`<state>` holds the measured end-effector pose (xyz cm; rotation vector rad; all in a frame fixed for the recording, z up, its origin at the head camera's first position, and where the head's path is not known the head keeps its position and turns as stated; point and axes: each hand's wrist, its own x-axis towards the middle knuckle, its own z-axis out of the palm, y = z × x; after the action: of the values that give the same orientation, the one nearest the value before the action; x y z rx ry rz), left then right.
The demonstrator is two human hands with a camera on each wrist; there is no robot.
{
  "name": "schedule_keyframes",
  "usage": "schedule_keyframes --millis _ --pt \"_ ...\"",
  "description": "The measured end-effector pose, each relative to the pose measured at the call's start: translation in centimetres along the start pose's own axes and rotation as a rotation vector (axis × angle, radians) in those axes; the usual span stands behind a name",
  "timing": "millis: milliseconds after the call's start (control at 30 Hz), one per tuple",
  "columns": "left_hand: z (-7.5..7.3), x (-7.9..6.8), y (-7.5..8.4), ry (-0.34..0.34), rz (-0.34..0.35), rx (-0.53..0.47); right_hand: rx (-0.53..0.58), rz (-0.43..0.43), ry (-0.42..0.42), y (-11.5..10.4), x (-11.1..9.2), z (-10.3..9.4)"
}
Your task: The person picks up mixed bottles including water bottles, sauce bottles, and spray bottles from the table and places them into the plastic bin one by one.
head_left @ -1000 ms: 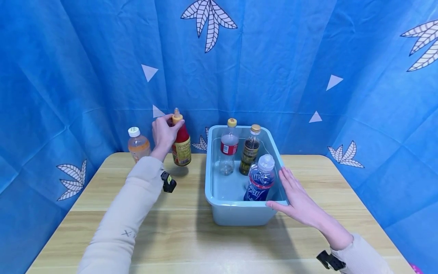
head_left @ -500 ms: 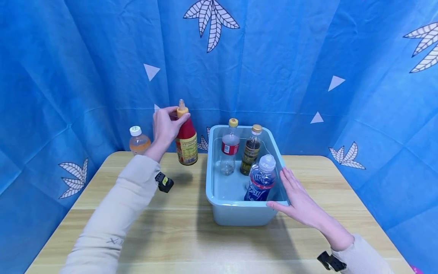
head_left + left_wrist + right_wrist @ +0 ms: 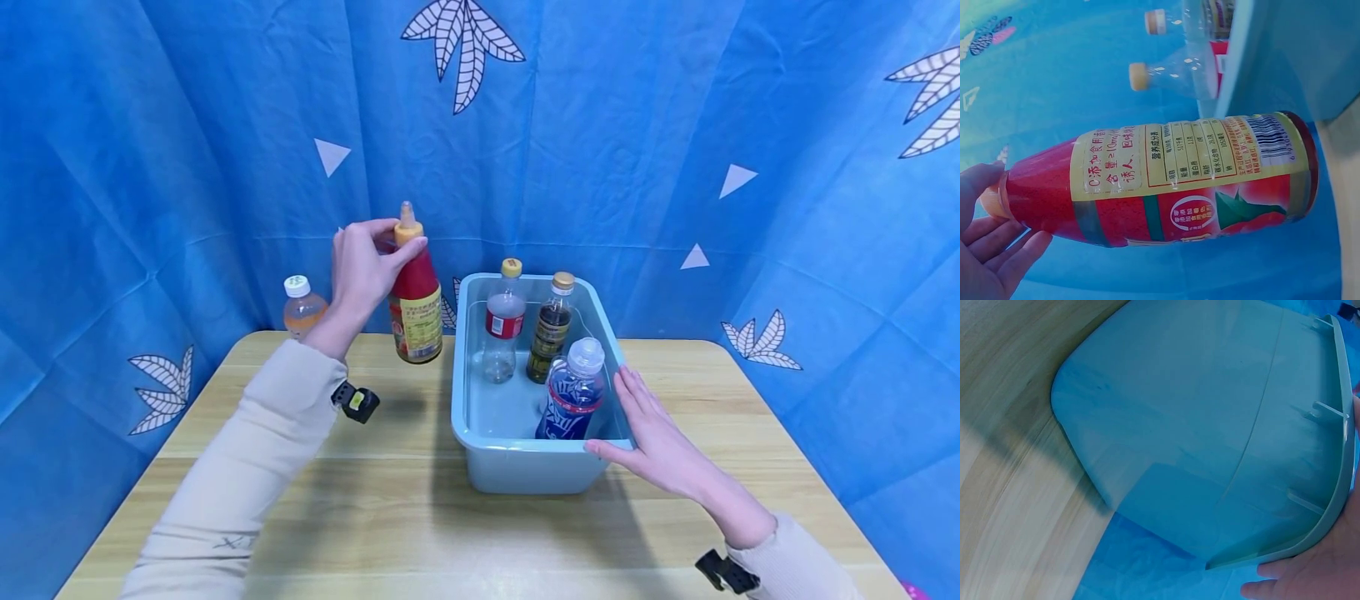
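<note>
My left hand [image 3: 363, 271] holds a red ketchup bottle [image 3: 418, 304] by its orange-yellow neck, below the nozzle tip. The bottle hangs upright above the table, left of the light blue bin [image 3: 498, 446]. In the left wrist view, the thumb and fingers grip the neck of the ketchup bottle [image 3: 1191, 181], and its yellow label faces the camera. My right hand [image 3: 663, 446] rests on the bin's near right corner, fingers straight along the rim. Inside the bin stand a clear red-labelled bottle [image 3: 504, 325], a dark bottle [image 3: 550, 333] and a blue-labelled water bottle [image 3: 573, 396].
An orange drink bottle [image 3: 302, 308] with a white cap stands at the table's back left, partly behind my left wrist. The wooden table [image 3: 390, 533] carries the bin. A blue patterned curtain [image 3: 600, 150] hangs behind the table and at both sides.
My left hand has raised the ketchup bottle off the table and carried it rightward, closer to the bin. My right hand stays at the bin's corner.
</note>
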<state>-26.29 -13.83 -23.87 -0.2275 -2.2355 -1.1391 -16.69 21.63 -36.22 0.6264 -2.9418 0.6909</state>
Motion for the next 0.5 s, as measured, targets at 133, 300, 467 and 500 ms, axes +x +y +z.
schedule_keyframes --millis 133,300,467,500 --pt "-0.3 -0.1 1.0 -0.005 0.023 -0.015 -0.003 -0.004 0.004 0.0 0.0 0.0" --pt "-0.6 -0.2 2.2 -0.01 0.049 -0.02 -0.005 -0.007 0.007 0.0 0.0 0.0" --pt "-0.7 -0.2 3.7 -0.016 0.071 -0.02 -0.002 -0.007 0.007 0.0 0.0 0.0" --pt "-0.7 -0.2 3.9 -0.015 0.076 -0.015 -0.002 -0.007 0.006 0.0 0.0 0.0"
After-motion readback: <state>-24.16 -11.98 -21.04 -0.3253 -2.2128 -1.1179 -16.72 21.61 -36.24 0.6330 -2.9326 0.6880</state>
